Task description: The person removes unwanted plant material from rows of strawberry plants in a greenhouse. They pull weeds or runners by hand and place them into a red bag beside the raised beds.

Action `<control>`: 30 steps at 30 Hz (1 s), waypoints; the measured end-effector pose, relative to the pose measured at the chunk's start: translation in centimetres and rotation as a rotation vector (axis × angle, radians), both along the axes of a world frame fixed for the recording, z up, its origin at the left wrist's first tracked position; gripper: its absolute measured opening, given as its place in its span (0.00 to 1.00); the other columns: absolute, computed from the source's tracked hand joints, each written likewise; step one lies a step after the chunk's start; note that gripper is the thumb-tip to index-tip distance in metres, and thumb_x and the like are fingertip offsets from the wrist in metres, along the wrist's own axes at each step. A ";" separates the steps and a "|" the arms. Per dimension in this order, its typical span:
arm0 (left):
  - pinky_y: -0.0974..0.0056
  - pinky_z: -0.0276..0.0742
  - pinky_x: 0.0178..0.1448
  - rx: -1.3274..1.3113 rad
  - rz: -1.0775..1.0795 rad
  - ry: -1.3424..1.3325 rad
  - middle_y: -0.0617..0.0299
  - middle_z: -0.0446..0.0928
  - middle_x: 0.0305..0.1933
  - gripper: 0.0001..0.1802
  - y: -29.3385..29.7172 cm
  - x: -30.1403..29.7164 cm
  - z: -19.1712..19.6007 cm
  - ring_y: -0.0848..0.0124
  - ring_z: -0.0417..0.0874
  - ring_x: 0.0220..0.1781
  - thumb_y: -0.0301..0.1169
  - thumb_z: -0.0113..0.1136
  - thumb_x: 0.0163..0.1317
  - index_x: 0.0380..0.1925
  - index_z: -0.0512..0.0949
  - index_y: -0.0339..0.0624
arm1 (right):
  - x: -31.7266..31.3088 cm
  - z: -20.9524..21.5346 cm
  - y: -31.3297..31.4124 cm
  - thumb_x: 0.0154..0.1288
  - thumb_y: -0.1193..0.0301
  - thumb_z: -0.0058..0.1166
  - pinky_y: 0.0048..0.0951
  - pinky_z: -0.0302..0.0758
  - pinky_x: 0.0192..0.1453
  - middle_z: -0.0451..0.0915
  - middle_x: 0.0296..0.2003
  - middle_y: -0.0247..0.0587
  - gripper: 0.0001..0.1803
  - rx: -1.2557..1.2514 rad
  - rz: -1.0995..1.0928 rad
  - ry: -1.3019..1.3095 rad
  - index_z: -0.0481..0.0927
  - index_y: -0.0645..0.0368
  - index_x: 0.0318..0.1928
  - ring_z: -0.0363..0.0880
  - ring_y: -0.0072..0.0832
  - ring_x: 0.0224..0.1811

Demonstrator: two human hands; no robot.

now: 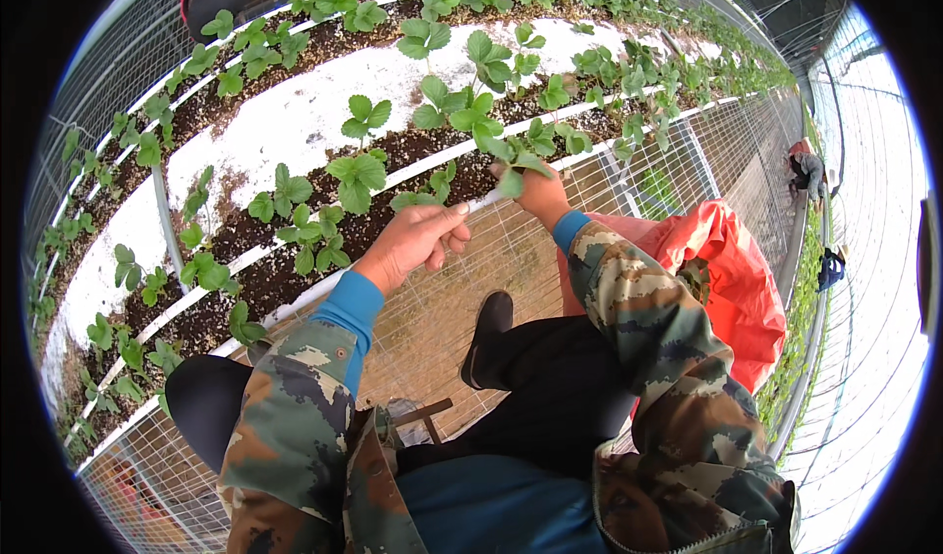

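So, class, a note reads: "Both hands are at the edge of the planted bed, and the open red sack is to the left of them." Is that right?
Not quite: the open red sack is to the right of the hands, as the head view shows. The rest stands: left hand and right hand are at the edge of the planted bed.

Brown stool [424, 415] partly hidden at lower centre, green weed strip [804, 333] at right, translucent plastic sheeting [874, 358] beyond, dark-blue bundle [832, 269] nearby, grey-clad co-worker [809, 171] farther off.
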State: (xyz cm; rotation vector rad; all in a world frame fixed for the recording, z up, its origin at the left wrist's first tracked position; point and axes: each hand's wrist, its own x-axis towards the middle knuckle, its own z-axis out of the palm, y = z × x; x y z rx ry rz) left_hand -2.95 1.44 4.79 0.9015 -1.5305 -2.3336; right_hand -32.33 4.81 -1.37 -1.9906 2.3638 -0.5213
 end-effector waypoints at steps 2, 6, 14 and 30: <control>0.72 0.71 0.25 -0.042 -0.053 -0.112 0.61 0.82 0.31 0.25 1.1 0.1 -0.7 0.80 0.72 0.18 0.51 0.59 0.76 0.36 0.83 0.36 | 1.4 0.0 -0.2 0.68 0.49 0.62 0.50 0.82 0.47 0.87 0.38 0.56 0.22 0.068 -0.193 -0.279 0.88 0.56 0.44 0.86 0.56 0.43; 0.69 0.73 0.26 -0.196 -0.203 -0.246 0.60 0.85 0.34 0.22 2.5 -0.7 -1.3 0.78 0.74 0.20 0.48 0.60 0.75 0.40 0.85 0.36 | 1.5 -0.9 -0.9 0.66 0.54 0.64 0.45 0.82 0.46 0.87 0.36 0.54 0.16 0.137 -0.211 -0.249 0.90 0.51 0.44 0.86 0.52 0.42; 0.68 0.73 0.27 -0.100 -0.077 -0.194 0.62 0.84 0.34 0.20 1.7 -2.5 -3.2 0.77 0.74 0.21 0.44 0.60 0.76 0.42 0.85 0.36 | -4.9 -1.9 -0.5 0.59 0.65 0.64 0.41 0.83 0.39 0.88 0.36 0.41 0.08 0.143 0.192 0.239 0.89 0.52 0.36 0.87 0.43 0.37; 0.69 0.76 0.29 0.114 0.109 -0.066 0.61 0.84 0.45 0.20 -1.0 -5.6 -4.2 0.77 0.81 0.29 0.44 0.52 0.79 0.51 0.80 0.37 | 2.4 10.8 -2.0 0.61 0.62 0.61 0.44 0.81 0.44 0.85 0.32 0.58 0.14 0.323 0.105 -0.266 0.89 0.59 0.40 0.85 0.54 0.37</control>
